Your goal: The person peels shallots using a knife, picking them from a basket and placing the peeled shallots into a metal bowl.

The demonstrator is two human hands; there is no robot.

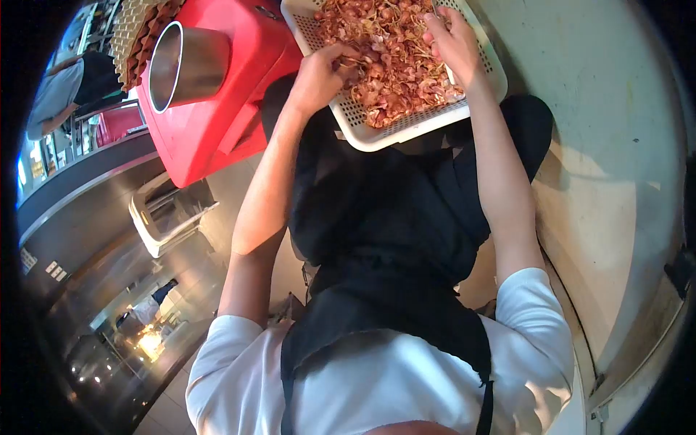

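Observation:
A white perforated plastic basket (377, 138) sits by my knees at the top of the view, filled with small reddish-brown, wrinkled pieces (399, 65) that have thin pale stringy strands among them. My left hand (326, 76) is at the basket's left side, fingertips curled together at the edge of the pile. What they pinch is too small to name. Over the right part of the pile, my right hand (455, 47) has its fingers closed. Thin pale and silvery slivers show above and below it, but the held item is mostly hidden.
Left of the basket, a metal pot (192, 65) rests on a large red plastic container (206, 138). Brown and tan egg trays (141, 32) are stacked behind. An open white-rimmed bin (170, 210) stands lower left. Another person (61, 90) is at far left. A pale wall (594, 109) runs along the right.

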